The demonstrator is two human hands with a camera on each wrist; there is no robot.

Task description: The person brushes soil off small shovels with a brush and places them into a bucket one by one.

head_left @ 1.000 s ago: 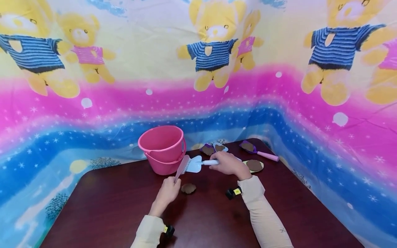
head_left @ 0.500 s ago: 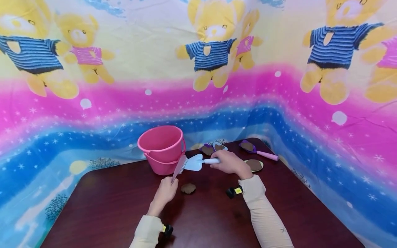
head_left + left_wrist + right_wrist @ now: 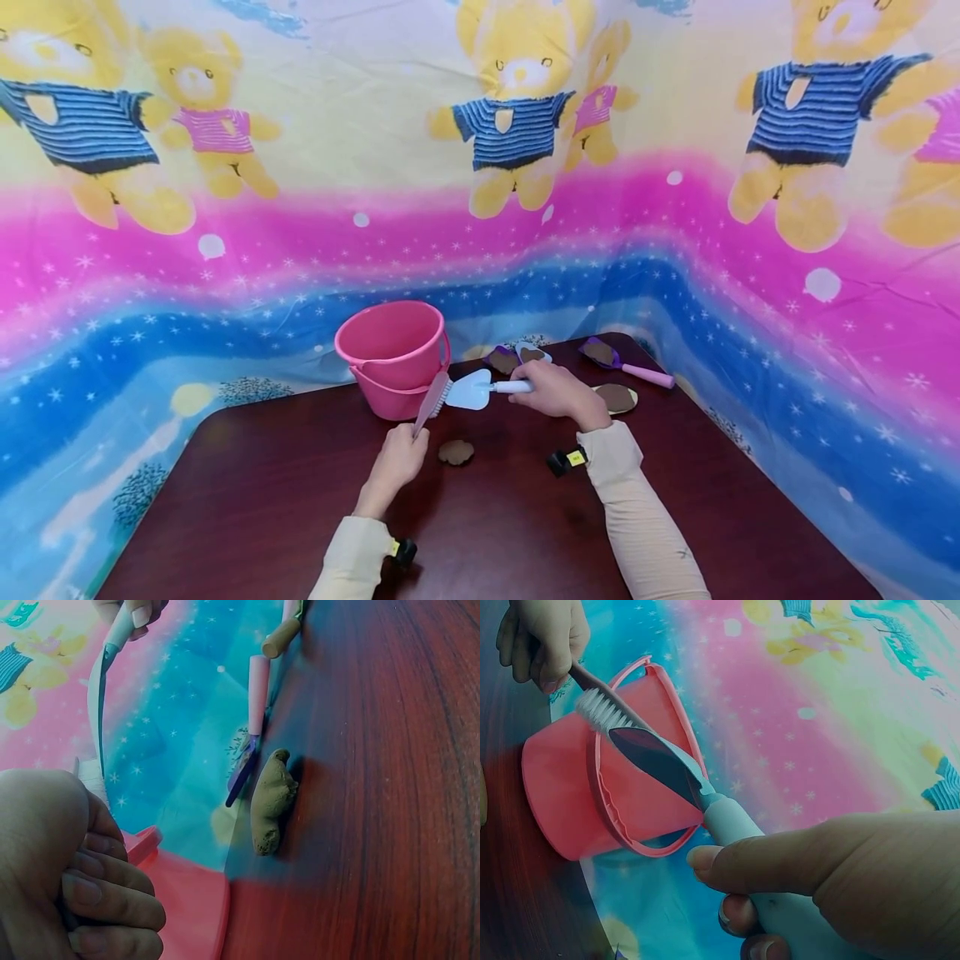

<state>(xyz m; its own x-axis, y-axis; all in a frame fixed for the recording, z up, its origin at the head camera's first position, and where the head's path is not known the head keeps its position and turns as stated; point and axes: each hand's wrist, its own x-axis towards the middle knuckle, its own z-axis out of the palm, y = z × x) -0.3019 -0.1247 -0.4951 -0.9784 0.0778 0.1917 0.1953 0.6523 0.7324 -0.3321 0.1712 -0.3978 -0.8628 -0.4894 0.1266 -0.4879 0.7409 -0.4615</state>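
My left hand (image 3: 399,457) grips the handle of a pinkish brush (image 3: 432,402), its white bristles (image 3: 604,710) turned toward a trowel. That trowel, with a light blue blade (image 3: 470,390) and a pale handle (image 3: 735,823), is held by my right hand (image 3: 553,390). Bristles and blade edge meet in the right wrist view, in front of the pink bucket (image 3: 393,354). Both tools are raised above the table. Below them a brown clay-like lump (image 3: 456,452) lies on the wood, seen closer as a knobbly lump (image 3: 274,801) in the left wrist view.
Behind my right hand lie a purple scoop (image 3: 501,361) and a light blue one (image 3: 533,354), each with brown material. A purple trowel with a pink handle (image 3: 647,376) and a green-edged scoop (image 3: 618,399) sit right. Printed cloth (image 3: 315,250) surrounds the dark table (image 3: 285,500).
The brush has shifted slightly left along the trowel blade, with my left hand moving a little left. My right hand and the trowel stay nearly in place. The lump and bucket have not moved.
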